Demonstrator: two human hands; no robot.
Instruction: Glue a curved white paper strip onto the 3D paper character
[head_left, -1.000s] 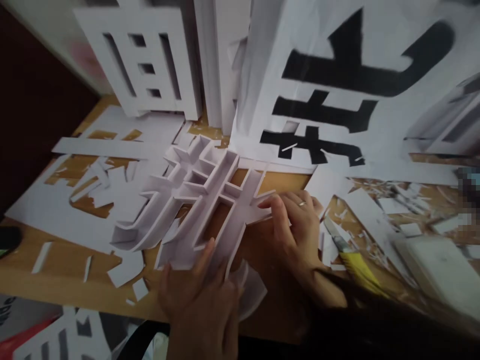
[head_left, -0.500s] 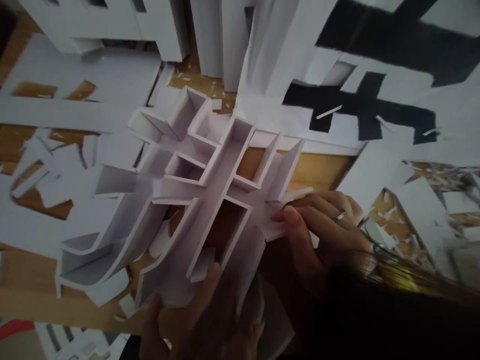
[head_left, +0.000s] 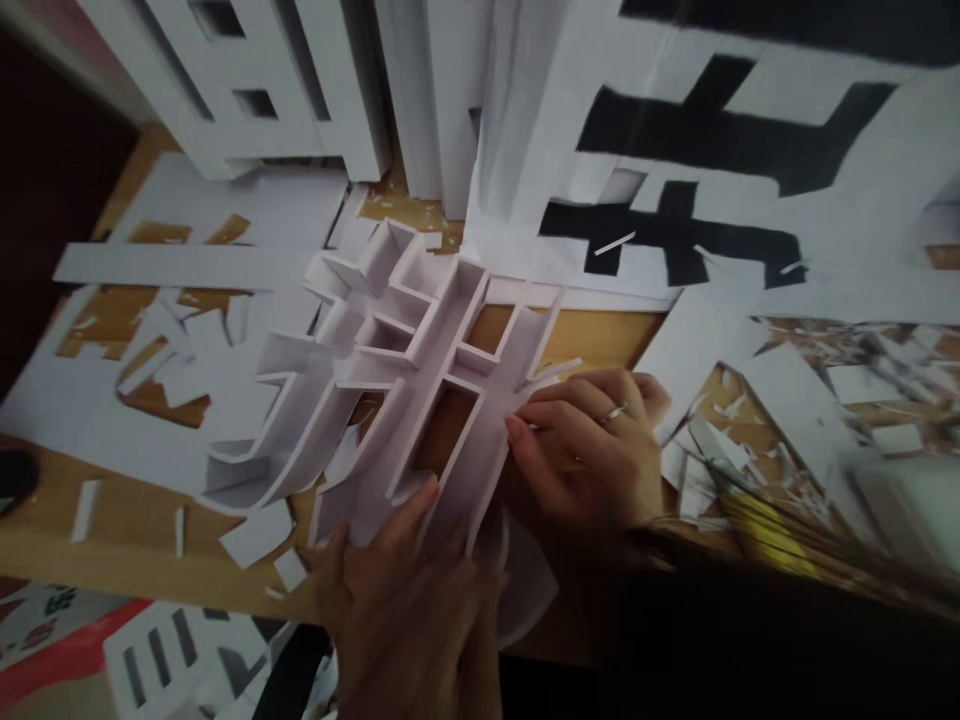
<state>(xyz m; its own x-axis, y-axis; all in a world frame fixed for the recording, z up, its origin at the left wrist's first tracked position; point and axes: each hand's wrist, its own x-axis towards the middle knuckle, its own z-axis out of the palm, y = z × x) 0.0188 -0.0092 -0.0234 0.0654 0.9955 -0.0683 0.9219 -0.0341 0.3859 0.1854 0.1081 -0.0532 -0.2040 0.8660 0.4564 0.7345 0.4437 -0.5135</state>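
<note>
A large white foam-board character [head_left: 397, 370], built of upright strips, lies on the wooden table [head_left: 112, 545]. My left hand [head_left: 405, 600] rests on its near end, fingers stretched flat over the lower strips. My right hand [head_left: 592, 450], with a ring on one finger, presses its fingertips together on the character's right-hand strip. Dark hair hangs in front of the lower right.
White offcuts and cut-out sheets [head_left: 187, 330] litter the table. A printed sheet with a black character [head_left: 690, 200] leans at the back right. A finished white character block [head_left: 262, 90] stands at the back left. A yellow utility knife [head_left: 757, 510] lies right of my right hand.
The view has pulled back a little. My right hand's fingers have slid left along the character's right strip. The left hand stays on the near end.
</note>
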